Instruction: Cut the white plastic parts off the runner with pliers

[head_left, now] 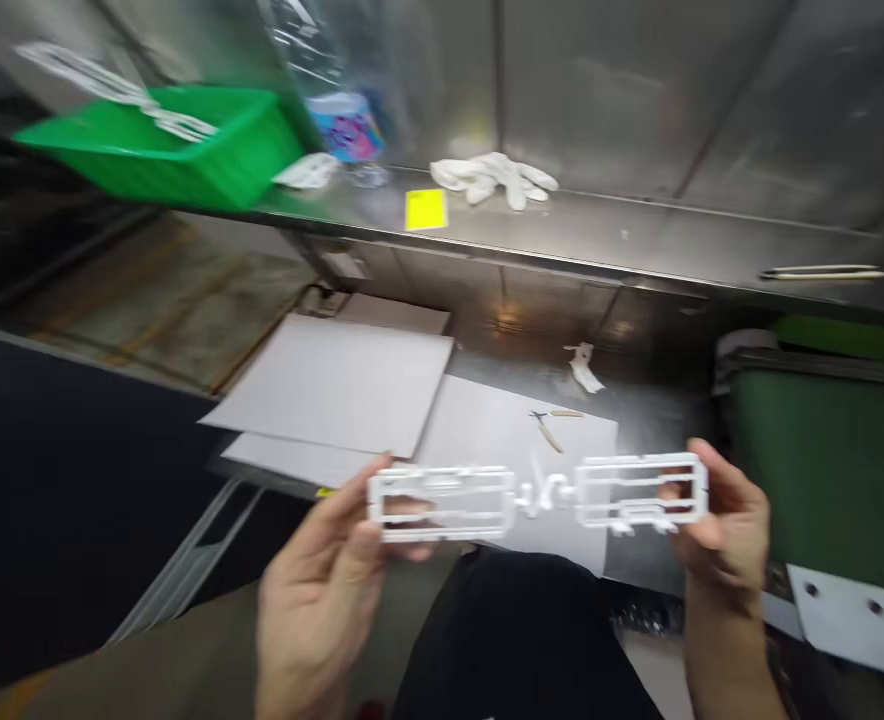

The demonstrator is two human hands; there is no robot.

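Note:
I hold a white moulded plastic part (539, 495), two open rectangular frames joined by a thin runner in the middle, flat in front of me above my lap. My left hand (318, 600) grips the left frame, thumb on its lower edge and fingers behind it. My right hand (723, 535) pinches the right frame at its outer end. Both hands are closed on the part. The picture is blurred by motion.
Grey cardboard sheets (337, 385) lie below, with small cutters (545, 428) on one. On the steel shelf (637, 235) are white gloves (496, 178), a yellow note (425, 209) and a green bin (164, 150) with white parts. A dark green bin (832, 460) stands at right.

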